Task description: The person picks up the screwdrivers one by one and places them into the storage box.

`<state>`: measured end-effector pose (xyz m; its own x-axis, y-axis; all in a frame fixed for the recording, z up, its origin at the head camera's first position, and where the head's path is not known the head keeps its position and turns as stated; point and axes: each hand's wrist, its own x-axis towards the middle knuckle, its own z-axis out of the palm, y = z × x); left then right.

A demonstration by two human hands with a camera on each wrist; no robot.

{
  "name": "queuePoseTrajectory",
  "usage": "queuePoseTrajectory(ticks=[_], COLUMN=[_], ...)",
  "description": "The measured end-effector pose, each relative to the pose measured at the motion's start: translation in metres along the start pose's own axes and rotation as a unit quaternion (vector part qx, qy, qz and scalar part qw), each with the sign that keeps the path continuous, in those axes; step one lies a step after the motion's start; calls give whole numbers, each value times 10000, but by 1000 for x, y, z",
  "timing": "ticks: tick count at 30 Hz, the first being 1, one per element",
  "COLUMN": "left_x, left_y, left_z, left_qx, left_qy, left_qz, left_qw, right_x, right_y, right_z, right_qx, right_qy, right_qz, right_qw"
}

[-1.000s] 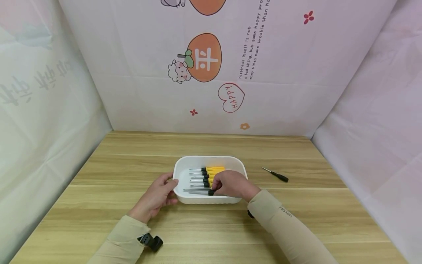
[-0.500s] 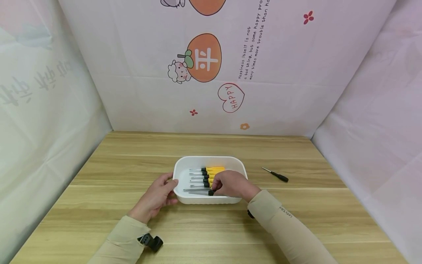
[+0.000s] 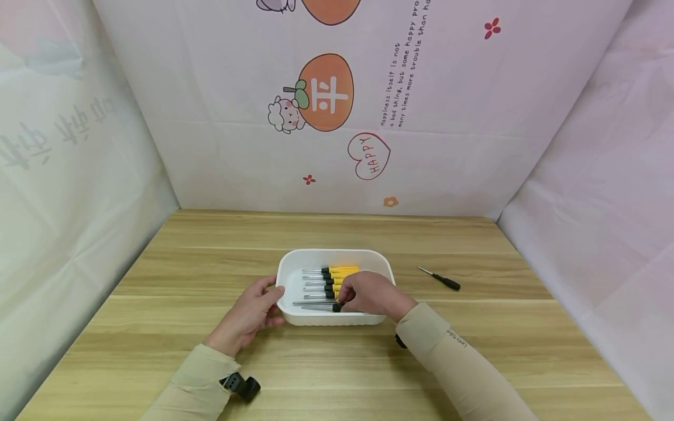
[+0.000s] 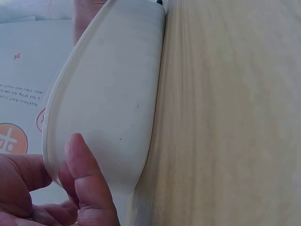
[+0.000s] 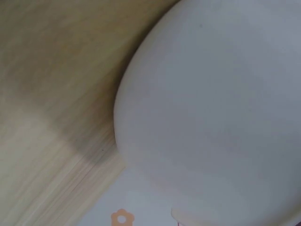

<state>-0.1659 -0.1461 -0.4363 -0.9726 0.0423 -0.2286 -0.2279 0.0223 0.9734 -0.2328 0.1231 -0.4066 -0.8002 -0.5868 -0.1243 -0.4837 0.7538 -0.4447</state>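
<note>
A white plastic tray stands on the wooden table, with several screwdrivers lying side by side in it. Their handles are yellow with black collars, and their metal shafts point left. My left hand grips the tray's left end, thumb over the rim and fingers on the outer wall; the left wrist view shows its fingers against that wall. Inside the tray, my right hand pinches a screwdriver in the row nearest me; its handle is hidden by the hand. Only the tray's outer wall fills the right wrist view.
A small black-handled screwdriver lies on the table to the right of the tray. Printed white cloth rises behind the table, with more cloth on both sides.
</note>
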Motion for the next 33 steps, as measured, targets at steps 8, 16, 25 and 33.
queuePoseTrajectory(ticks=[8, 16, 25, 33], left_x=[0, 0, 0, -1], left_y=[0, 0, 0, 1], left_z=[0, 0, -1, 0], left_qx=[-13, 2, 12, 0], left_qy=[6, -5, -6, -2], left_qz=[-13, -34, -36, -36], left_qw=[10000, 10000, 10000, 10000], right_x=[0, -1, -1, -1], right_y=[1, 1, 1, 3], right_z=[-1, -2, -2, -3], right_qx=[131, 214, 244, 437], right_qy=[44, 45, 43, 60], right_qz=[12, 2, 26, 62], right_qw=[9999, 9998, 9997, 9990])
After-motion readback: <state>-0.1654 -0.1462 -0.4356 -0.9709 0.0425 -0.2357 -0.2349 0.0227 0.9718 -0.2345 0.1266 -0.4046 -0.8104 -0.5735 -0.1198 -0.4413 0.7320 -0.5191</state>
